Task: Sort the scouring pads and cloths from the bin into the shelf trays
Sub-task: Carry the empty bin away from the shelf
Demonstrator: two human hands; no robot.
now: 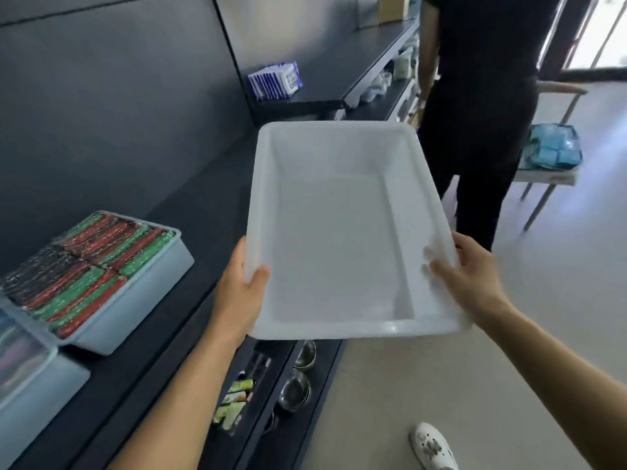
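Observation:
I hold a white plastic bin [339, 239] in front of me, above the edge of the dark shelf [190, 212]; nothing lies inside it. My left hand [239, 293] grips its left rim near the front corner, thumb over the edge. My right hand [470, 274] grips the right rim, thumb inside the wall. On the shelf at the left stands a grey tray [135, 296] packed with wrapped scouring pads [84, 266] in red, green and black. Another tray [23, 398] shows at the far left edge, its contents blurred.
A person in black [481, 106] stands just beyond the bin. Blue-and-white packs [276, 79] sit further along the shelf. Behind the person stands a chair with blue packets [551, 150]. A lower shelf holds metal bowls [295, 390] and small packets [234, 405]. My white shoe [432, 447] is on the floor.

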